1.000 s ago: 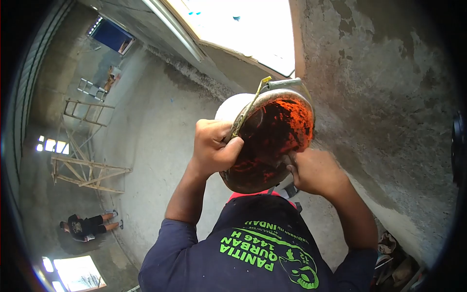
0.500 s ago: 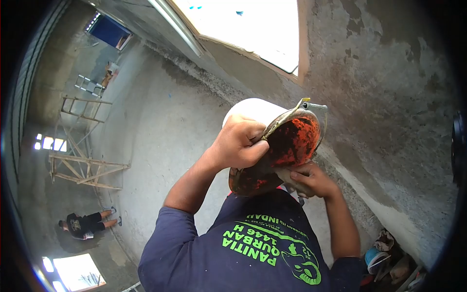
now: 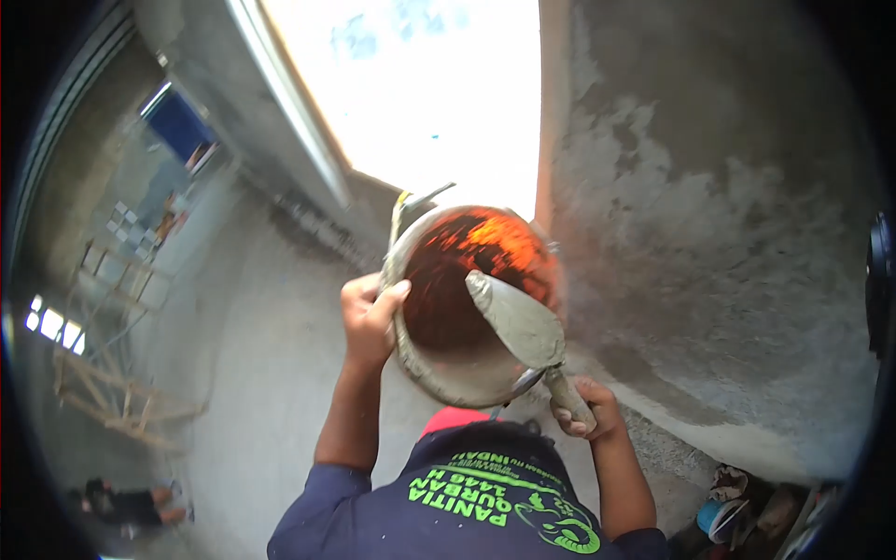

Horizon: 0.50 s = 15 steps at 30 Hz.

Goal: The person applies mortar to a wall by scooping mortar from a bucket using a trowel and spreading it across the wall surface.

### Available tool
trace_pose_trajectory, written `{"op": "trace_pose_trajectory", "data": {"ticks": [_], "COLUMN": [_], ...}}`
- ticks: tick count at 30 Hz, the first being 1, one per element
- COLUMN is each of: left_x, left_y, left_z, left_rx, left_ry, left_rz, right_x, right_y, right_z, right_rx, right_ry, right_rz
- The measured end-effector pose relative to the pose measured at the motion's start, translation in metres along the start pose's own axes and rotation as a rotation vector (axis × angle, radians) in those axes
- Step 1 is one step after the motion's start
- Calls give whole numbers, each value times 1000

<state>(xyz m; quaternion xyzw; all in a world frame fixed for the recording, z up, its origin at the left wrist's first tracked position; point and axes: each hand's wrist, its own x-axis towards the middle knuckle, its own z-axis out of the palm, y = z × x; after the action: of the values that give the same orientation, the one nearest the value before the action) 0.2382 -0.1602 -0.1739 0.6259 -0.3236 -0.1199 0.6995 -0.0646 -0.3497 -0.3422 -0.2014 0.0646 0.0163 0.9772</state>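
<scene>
My left hand (image 3: 371,319) grips the rim of the round, mortar-crusted bucket (image 3: 431,381), thumb at the edge. The bucket's open mouth faces me, showing a dark, orange-lit interior. My right hand (image 3: 590,411) is closed around the handle of the grey, mortar-coated trowel (image 3: 521,325); its rounded blade overlaps the bucket mouth. The rough grey wall (image 3: 709,280) stands to the right.

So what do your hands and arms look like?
The left hand and right hand are bare, with no gloves, and no watch shows. Both forearms are uncovered. The short sleeves are plain dark blue, part of a shirt with bright green writing.
</scene>
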Motion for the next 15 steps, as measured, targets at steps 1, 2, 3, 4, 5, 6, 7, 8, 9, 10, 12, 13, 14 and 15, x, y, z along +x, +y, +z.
{"op": "trace_pose_trajectory", "data": {"ticks": [1,2,3,4,5,6,7,8,9,10,12,13,14,15], "left_x": [1,6,8,7,9,11,13,16,15,15,18,20,21,22], "left_y": [-12,-22,-23,-23,-33,-42,-50,-54,-56,-57,-66,-68,-69,-69], "left_z": [-5,-11,-9,-7,-14,-21,-25,-27,-26,-28,-31,-30,-32,-34], "left_rx": [5,5,-6,-11,3,23,53,87,64,66,59,64,74,72], "left_ry": [2,3,12,28,12,-2,-13,-20,-29,-32,-63,-77,-90,-85], "left_rz": [7,17,17,11,-4,-21,4,25,27,-4,-3,12,22,-23], "right_x": [-4,-6,-8,-10,-10,-13,-16,-17,-19,-18,-17,-17,-9,2], "right_y": [-2,-7,-12,-18,-26,-34,-42,-52,-61,-66,-80,-87,-95,-98], "right_z": [-7,-1,5,12,20,36,57,74,77,84,103,121,128,137], "right_rx": [-24,-64,-68,-69,-106,-131,-210,-282,-389,-400,-535,-579,-596,-633], "right_ry": [-5,9,-24,-59,-76,-69,-23,24,-12,-6,44,111,110,160], "right_rz": [-56,-119,-158,-186,-253,-292,-395,-492,-590,-616,-812,-830,-858,-947]}}
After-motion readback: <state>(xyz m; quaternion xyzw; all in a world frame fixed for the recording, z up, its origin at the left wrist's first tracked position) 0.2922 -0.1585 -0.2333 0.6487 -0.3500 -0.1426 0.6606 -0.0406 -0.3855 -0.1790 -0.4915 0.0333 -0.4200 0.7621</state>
